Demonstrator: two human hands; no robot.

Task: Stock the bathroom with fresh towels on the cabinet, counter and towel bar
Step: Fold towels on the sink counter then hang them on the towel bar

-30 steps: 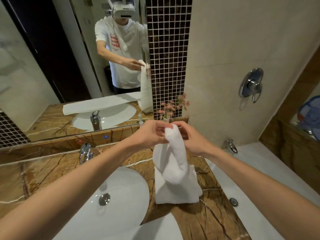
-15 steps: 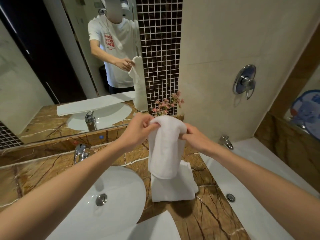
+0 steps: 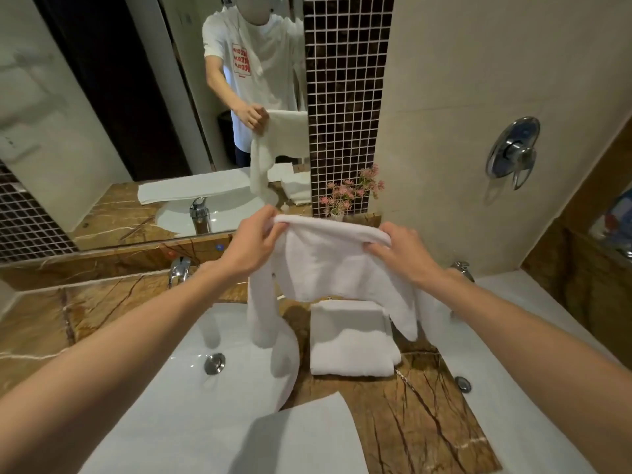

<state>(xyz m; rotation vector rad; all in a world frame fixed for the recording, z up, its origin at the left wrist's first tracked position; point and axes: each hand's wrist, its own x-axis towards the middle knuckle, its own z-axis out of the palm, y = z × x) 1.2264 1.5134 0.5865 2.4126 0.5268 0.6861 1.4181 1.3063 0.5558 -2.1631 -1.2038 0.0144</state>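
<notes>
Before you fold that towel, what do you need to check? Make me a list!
1. Left hand grips the towel by its top edge: ok.
2. Right hand grips the other end: ok.
3. Towel spread flat between the hands: not ok, one end hangs down bunched.
4. Hanging end kept off the sink: cannot tell.
5. Folded towel lies neat on the counter: ok.
</notes>
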